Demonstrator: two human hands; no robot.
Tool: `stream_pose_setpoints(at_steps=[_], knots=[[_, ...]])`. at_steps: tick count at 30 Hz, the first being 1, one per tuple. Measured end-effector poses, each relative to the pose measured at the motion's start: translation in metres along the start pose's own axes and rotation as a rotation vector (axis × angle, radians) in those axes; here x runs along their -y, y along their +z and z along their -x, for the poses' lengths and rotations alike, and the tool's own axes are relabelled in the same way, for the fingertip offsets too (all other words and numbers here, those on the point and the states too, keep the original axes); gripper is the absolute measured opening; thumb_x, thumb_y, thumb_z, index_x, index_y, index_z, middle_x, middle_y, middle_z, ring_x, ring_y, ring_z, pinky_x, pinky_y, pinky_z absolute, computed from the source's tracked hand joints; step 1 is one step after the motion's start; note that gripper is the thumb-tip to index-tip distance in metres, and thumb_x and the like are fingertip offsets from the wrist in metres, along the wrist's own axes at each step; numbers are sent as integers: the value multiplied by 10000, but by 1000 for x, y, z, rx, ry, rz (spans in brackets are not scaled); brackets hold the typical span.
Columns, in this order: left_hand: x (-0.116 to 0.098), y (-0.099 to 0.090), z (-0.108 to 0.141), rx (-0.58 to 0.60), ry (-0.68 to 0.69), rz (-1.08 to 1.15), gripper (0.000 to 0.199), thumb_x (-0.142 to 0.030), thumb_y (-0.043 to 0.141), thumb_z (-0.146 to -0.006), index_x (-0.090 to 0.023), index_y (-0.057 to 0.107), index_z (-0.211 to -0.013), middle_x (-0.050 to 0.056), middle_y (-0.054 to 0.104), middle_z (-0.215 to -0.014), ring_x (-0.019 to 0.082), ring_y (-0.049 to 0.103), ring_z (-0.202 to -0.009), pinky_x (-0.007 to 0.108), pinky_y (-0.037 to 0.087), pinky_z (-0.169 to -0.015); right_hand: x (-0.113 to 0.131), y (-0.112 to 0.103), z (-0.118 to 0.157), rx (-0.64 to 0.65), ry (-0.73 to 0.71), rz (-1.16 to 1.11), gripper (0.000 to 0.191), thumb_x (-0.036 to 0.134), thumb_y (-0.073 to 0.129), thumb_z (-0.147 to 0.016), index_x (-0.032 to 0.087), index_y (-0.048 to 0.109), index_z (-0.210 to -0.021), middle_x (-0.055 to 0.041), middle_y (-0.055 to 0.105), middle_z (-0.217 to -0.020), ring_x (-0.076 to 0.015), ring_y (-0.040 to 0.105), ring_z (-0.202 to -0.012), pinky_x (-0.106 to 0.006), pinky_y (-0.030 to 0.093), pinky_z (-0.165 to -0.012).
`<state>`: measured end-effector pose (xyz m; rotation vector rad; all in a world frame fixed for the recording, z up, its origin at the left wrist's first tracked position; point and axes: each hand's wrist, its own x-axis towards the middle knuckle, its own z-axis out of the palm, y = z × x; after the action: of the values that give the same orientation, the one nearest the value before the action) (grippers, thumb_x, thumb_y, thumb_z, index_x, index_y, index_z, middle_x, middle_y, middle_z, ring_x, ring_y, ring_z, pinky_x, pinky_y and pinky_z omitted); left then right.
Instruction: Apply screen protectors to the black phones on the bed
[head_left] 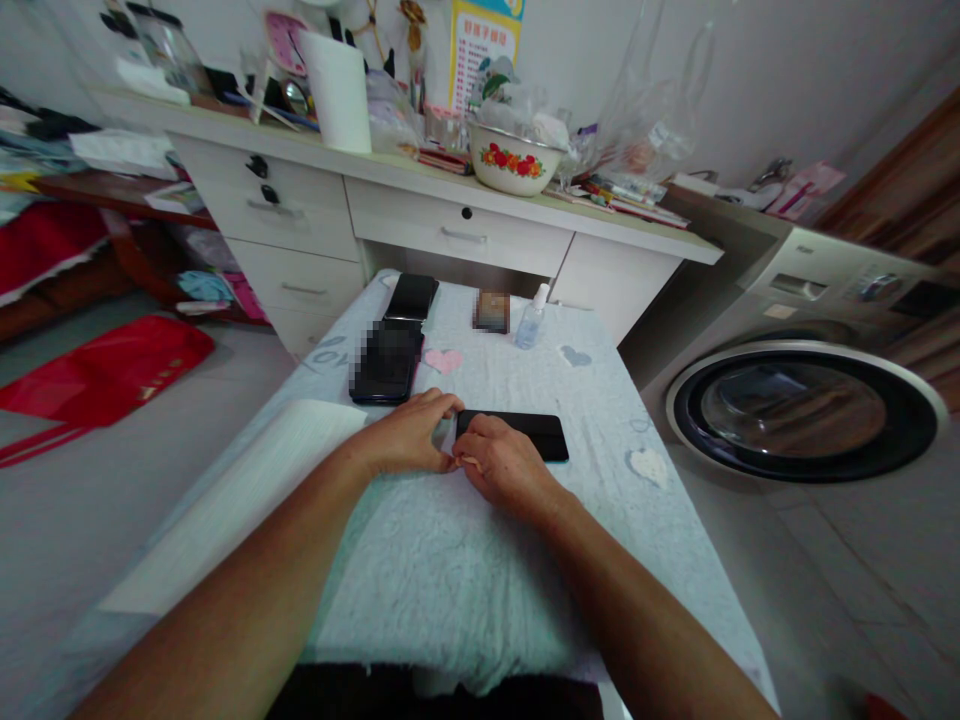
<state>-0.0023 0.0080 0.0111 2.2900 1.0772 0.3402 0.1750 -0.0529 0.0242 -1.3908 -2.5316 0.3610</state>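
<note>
A black smartphone [546,434] lies flat, screen up, on the cloth-covered table. My left hand [411,434] curves round its left end, index finger by the far edge and thumb by the near one. On that same end rests my right hand [504,466], its fingers bent and pressed together; anything pinched in them is hidden. A small pale patch shows in the gap between the hands. Beyond my left hand are a dark phone-like device [390,365], partly blurred out, and another black device [412,297]. A clear spray bottle [531,322] with a white cap stands upright farther back.
The pale blue tablecloth [480,570] has heart prints. A long white sheet [247,500] lies along the left side. One small item [492,311] at the back is pixelated. Behind stands a cluttered white desk [450,225]; a washing machine [795,300] is at right.
</note>
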Motion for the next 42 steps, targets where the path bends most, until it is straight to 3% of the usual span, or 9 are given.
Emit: stream_pose_setpoints(at_steps=[9,18,42], knots=[[4,1,-1,11,-8,2,601,-379,705,-579,-211,523,-1127,57,539,-1090,241,521,-1063,347,411,-917,-5,0,1,14,-9,21,162,173,505,-870,199,664,-889,-45,574,-931,-165,526,-888,-245,399,-729],[9,6,-3,-20,-2,-23,652,-503,723,-563,-219,528,-1116,52,543,-1061,246,529,-1012,339,416,-851,-14,-15,11,50,63,1,161,161,511,-854,197,667,-838,-36,569,-869,-153,531,-818,-241,362,-675],[8,9,-4,-38,-10,-34,683,-433,750,-576,-223,529,-1187,57,528,-1044,231,532,-990,315,420,-841,-30,-39,31,133,150,100,196,167,485,-866,189,667,-799,-30,582,-827,-133,530,-752,-235,309,-630]])
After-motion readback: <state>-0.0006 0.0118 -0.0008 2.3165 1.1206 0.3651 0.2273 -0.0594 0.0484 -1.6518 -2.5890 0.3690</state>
